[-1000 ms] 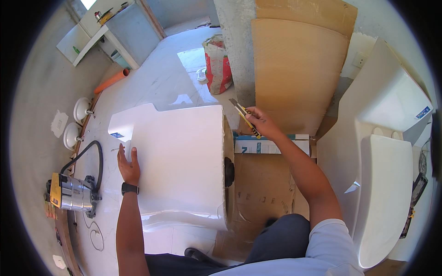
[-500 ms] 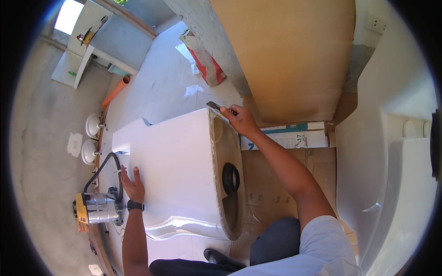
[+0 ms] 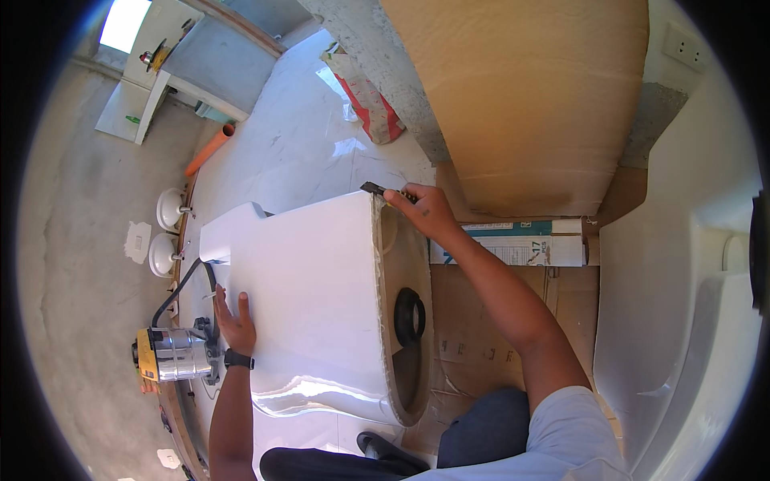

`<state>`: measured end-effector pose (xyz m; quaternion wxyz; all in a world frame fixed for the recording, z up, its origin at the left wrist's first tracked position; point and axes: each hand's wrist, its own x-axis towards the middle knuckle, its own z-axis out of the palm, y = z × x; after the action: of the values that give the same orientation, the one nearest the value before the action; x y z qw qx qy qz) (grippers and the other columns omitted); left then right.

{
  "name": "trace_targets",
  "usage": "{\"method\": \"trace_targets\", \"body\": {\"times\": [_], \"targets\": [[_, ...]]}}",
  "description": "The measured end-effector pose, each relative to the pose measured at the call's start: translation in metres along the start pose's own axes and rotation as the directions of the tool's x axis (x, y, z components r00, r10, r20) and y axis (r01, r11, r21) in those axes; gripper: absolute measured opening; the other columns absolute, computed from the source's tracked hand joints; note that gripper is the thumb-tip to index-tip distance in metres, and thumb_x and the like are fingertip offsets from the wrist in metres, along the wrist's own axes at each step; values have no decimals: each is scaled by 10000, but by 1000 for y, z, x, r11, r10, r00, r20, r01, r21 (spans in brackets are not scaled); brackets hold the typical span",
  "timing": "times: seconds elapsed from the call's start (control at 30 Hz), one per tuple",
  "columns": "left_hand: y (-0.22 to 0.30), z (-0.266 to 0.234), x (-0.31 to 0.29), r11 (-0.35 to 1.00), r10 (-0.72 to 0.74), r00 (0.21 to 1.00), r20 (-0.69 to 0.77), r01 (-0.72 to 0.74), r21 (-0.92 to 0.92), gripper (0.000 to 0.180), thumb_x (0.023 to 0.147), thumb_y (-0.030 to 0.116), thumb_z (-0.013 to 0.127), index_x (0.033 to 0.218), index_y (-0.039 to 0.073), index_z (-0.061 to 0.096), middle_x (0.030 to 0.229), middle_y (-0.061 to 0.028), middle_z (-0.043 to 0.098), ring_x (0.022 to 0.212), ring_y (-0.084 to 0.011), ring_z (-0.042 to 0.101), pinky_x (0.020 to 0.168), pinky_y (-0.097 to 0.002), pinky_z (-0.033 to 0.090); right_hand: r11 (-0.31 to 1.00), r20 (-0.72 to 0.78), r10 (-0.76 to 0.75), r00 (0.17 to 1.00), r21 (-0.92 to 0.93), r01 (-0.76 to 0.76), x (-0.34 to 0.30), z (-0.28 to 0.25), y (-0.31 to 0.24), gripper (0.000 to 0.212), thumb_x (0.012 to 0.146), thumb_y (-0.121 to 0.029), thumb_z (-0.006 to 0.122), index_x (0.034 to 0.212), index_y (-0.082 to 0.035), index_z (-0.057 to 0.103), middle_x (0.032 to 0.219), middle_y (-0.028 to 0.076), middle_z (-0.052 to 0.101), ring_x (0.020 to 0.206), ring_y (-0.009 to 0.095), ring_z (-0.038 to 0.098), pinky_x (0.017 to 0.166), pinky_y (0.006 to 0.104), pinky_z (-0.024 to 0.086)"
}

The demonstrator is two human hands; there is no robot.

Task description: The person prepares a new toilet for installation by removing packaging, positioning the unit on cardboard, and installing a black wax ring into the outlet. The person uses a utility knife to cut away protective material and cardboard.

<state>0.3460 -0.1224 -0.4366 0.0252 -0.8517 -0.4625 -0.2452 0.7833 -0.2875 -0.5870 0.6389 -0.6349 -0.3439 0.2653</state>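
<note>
A white ceramic toilet (image 3: 313,297) lies on its side in front of me, its open base facing right. Rough, whitish residue runs along the base's rim (image 3: 380,272). A black rubber ring (image 3: 409,315) sits inside the base opening. My right hand (image 3: 423,212) is closed around a slim dark tool that looks like a utility knife (image 3: 374,188), its dark end at the far corner of the rim. Part of the handle is hidden by my fingers. My left hand (image 3: 234,322), a watch on its wrist, rests open against the toilet's left part, fingers spread.
A silver-and-yellow vacuum cleaner (image 3: 178,353) with a black hose stands at left, near two white round fixtures (image 3: 164,255) and an orange pipe (image 3: 210,150). Cardboard (image 3: 513,321) covers the floor at right. A large carton (image 3: 521,96) and another white ceramic piece (image 3: 666,305) stand close by.
The view has shifted slightly, so the surroundings sit a little differently. The tool has turned slightly flatter at the rim's far corner. My left hand stays on the toilet.
</note>
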Motion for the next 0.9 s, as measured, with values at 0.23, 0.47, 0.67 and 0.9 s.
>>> {"method": "trace_targets", "body": {"times": [0.23, 0.47, 0.67, 0.9], "targets": [[-1, -1, 0, 1000, 11, 1000, 8, -11, 3, 779, 1031, 475, 624, 1534, -80, 412, 1473, -336, 506, 1374, -464, 497, 1144, -515, 406, 999, 141, 5, 990, -54, 3, -25, -8, -9, 621, 919, -591, 735, 840, 25, 730, 622, 67, 547, 649, 124, 485, 618, 338, 424], [-1, -1, -2, 999, 9, 1000, -15, -9, -31, 762, 1030, 459, 626, 1519, -91, 427, 1456, -341, 522, 1361, -466, 508, 1142, -511, 408, 993, 101, -42, 994, -109, 53, -40, -24, -7, 681, 870, -668, 730, 781, 7, 717, 618, 161, 582, 601, 257, 538, 611, 399, 451], [-3, 0, -1, 999, 8, 1000, -25, -9, -40, 738, 1030, 433, 630, 1504, -101, 443, 1459, -339, 526, 1361, -468, 510, 1149, -507, 402, 972, -26, 9, 1000, -235, -15, 0, -24, -10, 746, 857, -709, 711, 749, 29, 690, 641, 208, 582, 604, 315, 538, 616, 426, 461], [-7, 2, 0, 998, -6, 1000, -25, 5, -62, 733, 1031, 432, 632, 1501, -99, 449, 1469, -343, 518, 1369, -471, 503, 1155, -507, 398, 969, 28, -63, 998, -236, 68, 3, -24, -16, 759, 842, -717, 720, 711, 30, 687, 625, 206, 576, 591, 315, 533, 606, 428, 454]]}}
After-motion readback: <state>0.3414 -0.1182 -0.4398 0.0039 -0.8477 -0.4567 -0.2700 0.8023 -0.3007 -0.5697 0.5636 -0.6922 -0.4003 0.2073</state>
